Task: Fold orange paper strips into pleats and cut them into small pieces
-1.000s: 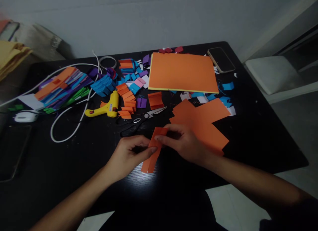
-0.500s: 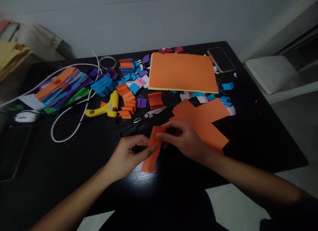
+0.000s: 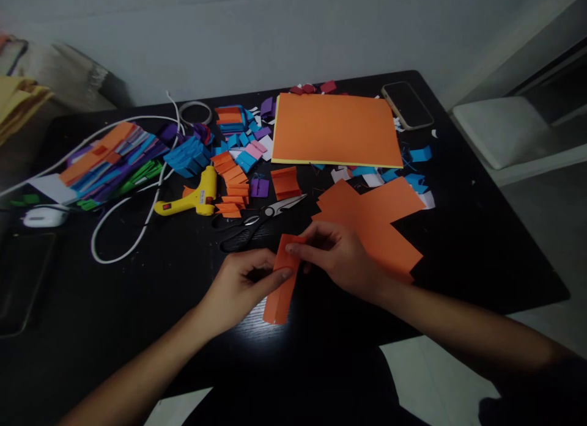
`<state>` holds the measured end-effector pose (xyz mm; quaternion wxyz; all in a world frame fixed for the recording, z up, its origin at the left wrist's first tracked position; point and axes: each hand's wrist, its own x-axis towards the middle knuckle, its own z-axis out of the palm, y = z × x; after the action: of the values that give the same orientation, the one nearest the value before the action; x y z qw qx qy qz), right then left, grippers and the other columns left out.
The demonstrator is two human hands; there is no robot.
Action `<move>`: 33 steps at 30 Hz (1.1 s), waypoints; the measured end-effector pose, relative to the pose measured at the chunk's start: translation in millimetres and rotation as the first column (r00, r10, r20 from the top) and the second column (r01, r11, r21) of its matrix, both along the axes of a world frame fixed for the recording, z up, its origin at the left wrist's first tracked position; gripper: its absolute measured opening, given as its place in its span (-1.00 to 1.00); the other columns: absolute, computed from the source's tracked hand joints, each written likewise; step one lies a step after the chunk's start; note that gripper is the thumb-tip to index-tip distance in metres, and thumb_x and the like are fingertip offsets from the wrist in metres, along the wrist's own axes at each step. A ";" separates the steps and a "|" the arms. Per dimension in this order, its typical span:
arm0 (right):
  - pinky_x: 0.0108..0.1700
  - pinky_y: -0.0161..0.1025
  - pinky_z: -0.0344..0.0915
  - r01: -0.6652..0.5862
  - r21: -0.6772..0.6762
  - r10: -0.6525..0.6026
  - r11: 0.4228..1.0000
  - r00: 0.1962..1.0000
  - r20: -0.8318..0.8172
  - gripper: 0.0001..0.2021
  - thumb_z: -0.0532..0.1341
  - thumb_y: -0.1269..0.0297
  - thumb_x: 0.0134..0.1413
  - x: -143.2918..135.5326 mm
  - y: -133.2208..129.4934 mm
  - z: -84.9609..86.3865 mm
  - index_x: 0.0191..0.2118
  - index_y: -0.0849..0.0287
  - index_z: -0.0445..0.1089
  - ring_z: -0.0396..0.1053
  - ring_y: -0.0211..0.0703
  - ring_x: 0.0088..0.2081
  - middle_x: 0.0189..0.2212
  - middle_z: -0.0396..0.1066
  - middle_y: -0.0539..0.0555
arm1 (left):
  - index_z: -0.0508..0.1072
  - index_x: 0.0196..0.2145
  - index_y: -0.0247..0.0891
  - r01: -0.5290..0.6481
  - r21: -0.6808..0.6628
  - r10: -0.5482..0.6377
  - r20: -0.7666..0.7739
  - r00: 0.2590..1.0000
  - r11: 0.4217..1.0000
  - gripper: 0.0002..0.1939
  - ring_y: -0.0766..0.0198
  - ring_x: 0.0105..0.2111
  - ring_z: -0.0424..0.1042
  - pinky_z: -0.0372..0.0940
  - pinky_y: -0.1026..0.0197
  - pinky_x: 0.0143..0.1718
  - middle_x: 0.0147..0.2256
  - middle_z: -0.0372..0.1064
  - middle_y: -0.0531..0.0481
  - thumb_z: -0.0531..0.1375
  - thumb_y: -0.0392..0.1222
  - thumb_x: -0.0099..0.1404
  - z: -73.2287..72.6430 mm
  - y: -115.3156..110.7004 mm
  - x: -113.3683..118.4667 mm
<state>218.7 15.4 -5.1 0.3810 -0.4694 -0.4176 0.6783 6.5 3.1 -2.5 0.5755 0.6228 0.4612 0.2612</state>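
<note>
Between my two hands is a creased orange paper strip (image 3: 278, 301), tilted, its lower end toward me above the black table. My left hand (image 3: 243, 285) pinches the strip's left side, thumb on top and the fingers partly hidden behind it. Near the upper end, my right hand (image 3: 339, 258) grips the right edge between thumb and fingers. Several orange paper pieces (image 3: 367, 212) lie overlapping just beyond my right hand. Black-handled scissors (image 3: 268, 212), blades partly apart, rest beyond my left hand. A folded orange piece (image 3: 285, 183) lies behind the scissors.
A yellow glue gun (image 3: 202, 197) lies left of small folded orange papers (image 3: 233, 190). Orange sheets (image 3: 337, 129) and a phone (image 3: 407, 105) are at the back. Bundled coloured strips (image 3: 114, 160), a looping white cable (image 3: 94, 246) and a roll of tape (image 3: 195, 112) occupy the left.
The strip's lower end has shifted slightly toward me and to the right. Both hands keep nearly the same hold, and the view has moved a little.
</note>
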 end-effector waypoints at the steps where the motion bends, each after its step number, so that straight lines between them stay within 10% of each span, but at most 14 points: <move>1: -0.39 -0.26 0.36 -0.003 0.004 0.003 1.000 1.000 0.002 -0.72 0.57 0.07 0.03 0.2 -0.2 -0.5 -0.37 0.13 0.57 0.42 -0.27 -0.47 -0.46 0.54 -0.04 | 0.62 -0.35 -0.27 0.001 0.010 -0.001 -0.013 1.000 1.000 -0.77 0.35 -0.48 0.36 0.25 0.33 -0.44 -0.47 0.48 0.04 0.33 -0.09 0.41 -1.4 0.0 -0.7; 10: -0.31 -0.24 0.38 0.010 0.168 -0.016 0.986 0.999 0.035 -0.76 0.46 0.04 0.20 0.7 -0.3 0.8 -0.33 0.10 0.61 0.45 -0.23 -0.40 -0.41 0.56 -0.02 | 0.60 -0.41 -0.29 -0.038 0.060 0.038 -0.005 0.999 0.997 -0.78 0.39 -0.51 0.30 0.22 0.37 -0.49 -0.51 0.42 0.08 0.35 -0.14 0.37 -3.6 0.1 -2.8; 16: -0.06 -0.14 0.50 -0.138 -0.007 0.138 0.990 0.990 -0.014 -0.58 0.60 0.10 -0.04 -4.3 -3.4 0.1 -0.12 0.12 0.53 0.56 -0.10 -0.14 -0.18 0.60 0.06 | 0.60 -0.43 -0.26 -0.200 0.091 0.192 0.090 0.977 0.976 -0.83 0.44 -0.56 0.30 0.21 0.42 -0.53 -0.55 0.44 0.13 0.36 -0.23 0.34 1.6 2.8 0.4; 33: -0.08 -0.23 0.43 -0.053 0.073 0.057 0.996 0.997 -0.060 -0.91 0.44 0.30 0.14 -4.1 -3.2 -6.5 -0.23 0.08 0.58 0.54 -0.23 -0.20 -0.28 0.58 -0.05 | 0.61 -0.25 -0.23 -0.231 0.102 0.202 0.236 0.950 0.968 -0.88 0.37 -0.48 0.58 0.46 0.40 -0.43 -0.43 0.60 0.09 0.33 -0.41 0.32 4.5 4.1 -2.6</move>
<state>214.5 12.2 -11.6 0.3915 -0.4224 -0.4424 0.6875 3.9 7.2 2.0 0.5504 0.5706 0.4412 0.4205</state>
